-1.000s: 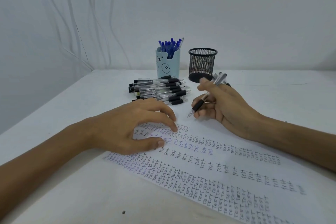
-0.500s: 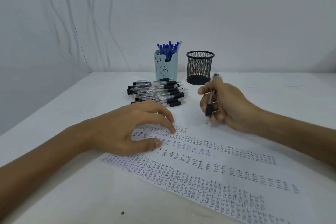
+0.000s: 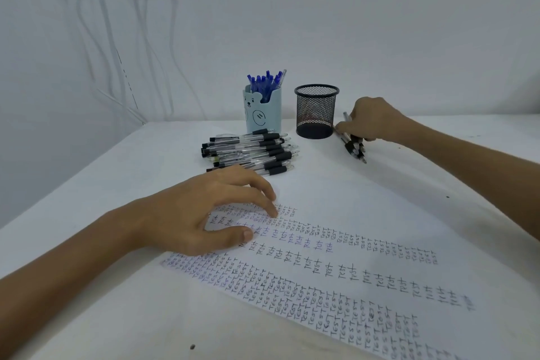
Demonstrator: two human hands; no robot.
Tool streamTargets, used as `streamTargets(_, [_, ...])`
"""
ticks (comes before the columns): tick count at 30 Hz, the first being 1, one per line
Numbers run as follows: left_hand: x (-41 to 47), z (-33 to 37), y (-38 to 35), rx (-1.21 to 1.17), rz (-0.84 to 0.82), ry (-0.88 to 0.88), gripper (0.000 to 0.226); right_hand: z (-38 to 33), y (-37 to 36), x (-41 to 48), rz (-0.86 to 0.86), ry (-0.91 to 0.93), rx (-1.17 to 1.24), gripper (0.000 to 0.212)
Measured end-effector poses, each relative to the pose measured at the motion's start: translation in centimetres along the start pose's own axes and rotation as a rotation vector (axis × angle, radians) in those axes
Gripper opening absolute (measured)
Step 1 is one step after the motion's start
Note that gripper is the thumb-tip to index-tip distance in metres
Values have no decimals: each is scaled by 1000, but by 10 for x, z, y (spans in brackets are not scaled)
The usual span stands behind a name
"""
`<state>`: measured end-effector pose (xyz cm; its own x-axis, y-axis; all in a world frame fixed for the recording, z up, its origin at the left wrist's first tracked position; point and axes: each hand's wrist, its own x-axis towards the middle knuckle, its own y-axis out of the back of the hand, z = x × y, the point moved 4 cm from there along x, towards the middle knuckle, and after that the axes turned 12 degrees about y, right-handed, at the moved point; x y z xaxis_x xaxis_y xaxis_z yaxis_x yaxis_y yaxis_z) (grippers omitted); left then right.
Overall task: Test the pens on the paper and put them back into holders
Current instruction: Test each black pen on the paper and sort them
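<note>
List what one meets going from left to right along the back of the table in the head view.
Blue holder → mesh holder → right hand. The pen pile overlaps the blue holder sideways, so it is left out.

- Two bare arms in shot, and that is all the head camera gives us of this person.
- The left hand [image 3: 210, 213] is slim, with long fingers and a short, rounded thumbnail that catches a little light.
- The left forearm [image 3: 73, 266] is uncovered all the way to the lower left corner, smooth, widening toward the elbow end.
- The right hand [image 3: 371, 120] shows its back, with rounded knuckles; its fingertips are too small to make out nails.
- The right forearm [image 3: 467, 161] is bare too, right out to the frame edge, lean at the wrist and shaded along its underside.
</note>
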<state>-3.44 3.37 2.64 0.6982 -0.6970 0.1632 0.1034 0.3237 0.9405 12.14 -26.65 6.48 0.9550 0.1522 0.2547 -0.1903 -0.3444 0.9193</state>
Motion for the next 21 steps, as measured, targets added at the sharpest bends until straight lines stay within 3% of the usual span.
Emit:
streamTargets(5, [1, -7, -5, 4, 13, 19, 35, -1, -5, 4, 57, 23, -118, 38])
streamTargets(9, [-3, -17, -9, -40, 37, 172, 51, -2, -3, 1, 62, 21, -168, 41])
streamTargets(14, [-4, -11, -6, -54, 33, 182, 55, -21, 10, -15, 118, 88, -278, 38])
streamTargets(18, [-5, -11, -6, -45, 18, 200, 58, -54, 4, -33, 190, 261, -297, 26])
streamTargets(21, [-5, -10, -5, -45, 14, 204, 59, -82, -8, -45, 192, 578, -149, 13])
